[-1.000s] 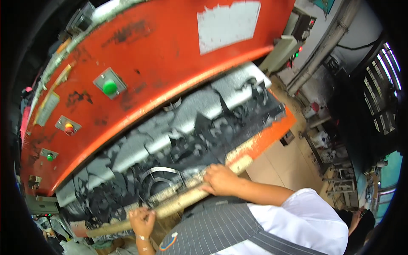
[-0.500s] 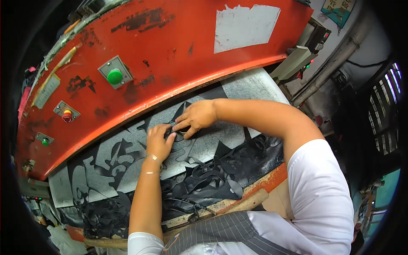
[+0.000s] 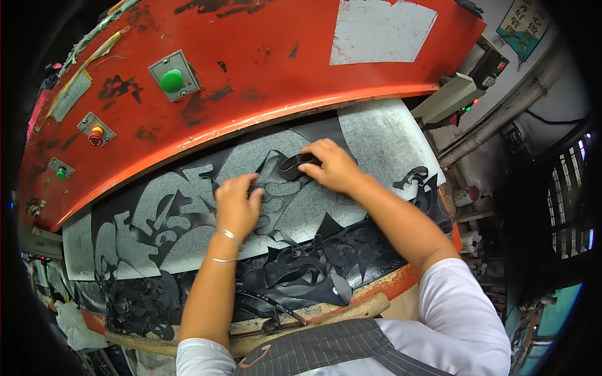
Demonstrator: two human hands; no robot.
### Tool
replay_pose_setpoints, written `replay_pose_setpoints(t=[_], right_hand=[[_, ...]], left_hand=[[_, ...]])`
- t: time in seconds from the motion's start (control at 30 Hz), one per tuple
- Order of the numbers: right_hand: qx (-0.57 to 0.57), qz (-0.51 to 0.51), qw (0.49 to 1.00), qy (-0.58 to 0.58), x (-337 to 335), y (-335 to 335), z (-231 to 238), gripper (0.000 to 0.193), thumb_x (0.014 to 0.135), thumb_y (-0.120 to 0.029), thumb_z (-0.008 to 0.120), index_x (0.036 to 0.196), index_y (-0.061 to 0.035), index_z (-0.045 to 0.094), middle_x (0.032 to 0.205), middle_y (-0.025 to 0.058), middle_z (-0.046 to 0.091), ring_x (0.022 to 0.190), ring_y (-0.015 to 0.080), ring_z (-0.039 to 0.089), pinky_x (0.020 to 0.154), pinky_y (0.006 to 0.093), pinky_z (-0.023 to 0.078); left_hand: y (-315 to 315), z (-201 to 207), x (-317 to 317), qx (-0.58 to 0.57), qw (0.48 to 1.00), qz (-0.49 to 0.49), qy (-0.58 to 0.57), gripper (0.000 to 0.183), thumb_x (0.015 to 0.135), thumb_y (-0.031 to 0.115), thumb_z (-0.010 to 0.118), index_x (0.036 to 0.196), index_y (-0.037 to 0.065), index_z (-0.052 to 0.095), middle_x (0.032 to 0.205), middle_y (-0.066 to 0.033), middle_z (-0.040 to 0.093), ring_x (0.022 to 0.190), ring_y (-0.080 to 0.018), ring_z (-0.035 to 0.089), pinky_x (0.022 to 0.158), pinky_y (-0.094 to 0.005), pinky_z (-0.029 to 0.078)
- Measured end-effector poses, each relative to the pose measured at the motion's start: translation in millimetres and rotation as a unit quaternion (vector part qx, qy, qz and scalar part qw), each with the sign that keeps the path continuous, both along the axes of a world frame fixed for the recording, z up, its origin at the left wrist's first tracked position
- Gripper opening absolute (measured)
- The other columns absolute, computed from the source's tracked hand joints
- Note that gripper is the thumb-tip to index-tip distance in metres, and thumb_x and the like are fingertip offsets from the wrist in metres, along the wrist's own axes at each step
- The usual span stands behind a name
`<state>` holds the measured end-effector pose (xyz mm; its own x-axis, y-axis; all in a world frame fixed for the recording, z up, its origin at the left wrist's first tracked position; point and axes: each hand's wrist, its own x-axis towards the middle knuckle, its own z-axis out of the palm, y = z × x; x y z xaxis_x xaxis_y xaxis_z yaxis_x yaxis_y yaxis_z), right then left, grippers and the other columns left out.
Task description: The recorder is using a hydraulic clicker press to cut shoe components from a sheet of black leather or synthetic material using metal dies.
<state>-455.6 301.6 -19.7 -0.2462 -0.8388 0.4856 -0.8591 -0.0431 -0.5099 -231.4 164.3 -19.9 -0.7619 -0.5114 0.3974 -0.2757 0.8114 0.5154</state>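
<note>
A dark, curved metal band that looks like a cutting die (image 3: 291, 167) is pinched between the thumb and fingers of my right hand (image 3: 333, 168). It sits just above or on the black sheet material (image 3: 326, 128), which has many shapes cut out of it. To the left, my left hand (image 3: 236, 205) hovers over the same sheet with thumb and fingers apart; nothing plainly shows in it. Beneath the sheet, a light grey, speckled cutting board (image 3: 379, 141) shows through the holes.
Black offcuts (image 3: 301, 263) pile along the board's near edge, above a worn wooden bar (image 3: 370, 306). Behind the board rises a red machine beam (image 3: 263, 69) with a green button (image 3: 172, 81) and a red knob (image 3: 95, 136). A grey box (image 3: 446, 97) stands at the right.
My hands have drawn apart from where they met. The right has moved right, lifting the die-like band into view; its forearm is straighter. The whole view has shifted somewhat.
</note>
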Motion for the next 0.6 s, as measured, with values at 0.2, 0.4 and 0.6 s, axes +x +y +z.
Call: replay_pose_setpoints(t=[0.2, 0.4, 0.6], right_hand=[[-0.019, -0.052, 0.998, -0.018, 25.3, 7.6, -27.6, 0.044, 0.077, -0.022, 0.076, 0.115, -0.0051, 0.061, 0.099, 0.0123, 0.063, 0.098, 0.0321, 0.056, 0.087, 0.0419, 0.044], [0.022, -0.081, 0.996, -0.019, 15.9, 17.7, -38.0, 0.053, 0.074, -0.030, 0.078, 0.121, -0.0119, 0.064, 0.102, 0.0107, 0.063, 0.101, 0.0285, 0.055, 0.089, 0.0400, 0.041], [0.034, -0.102, 0.994, -0.010, 21.0, 14.0, -32.6, 0.051, 0.072, -0.035, 0.079, 0.119, -0.0182, 0.066, 0.103, 0.0111, 0.061, 0.098, 0.0309, 0.054, 0.087, 0.0400, 0.043]], left_hand=[[15.5, -22.8, -14.0, 0.005, 0.999, -0.012, -0.041, 0.057, 0.084, 0.014, 0.065, 0.137, 0.008, 0.047, 0.120, -0.0106, 0.061, 0.117, -0.0306, 0.051, 0.103, -0.0430, 0.036], [19.7, -32.5, -25.7, 0.019, 0.998, -0.009, -0.051, 0.053, 0.085, 0.015, 0.063, 0.136, 0.010, 0.050, 0.122, -0.0188, 0.058, 0.119, -0.0347, 0.049, 0.104, -0.0448, 0.035], [14.9, -28.6, -22.5, 0.035, 0.998, 0.005, -0.057, 0.053, 0.085, 0.017, 0.063, 0.137, 0.010, 0.050, 0.123, -0.0204, 0.056, 0.119, -0.0346, 0.048, 0.105, -0.0450, 0.035]])
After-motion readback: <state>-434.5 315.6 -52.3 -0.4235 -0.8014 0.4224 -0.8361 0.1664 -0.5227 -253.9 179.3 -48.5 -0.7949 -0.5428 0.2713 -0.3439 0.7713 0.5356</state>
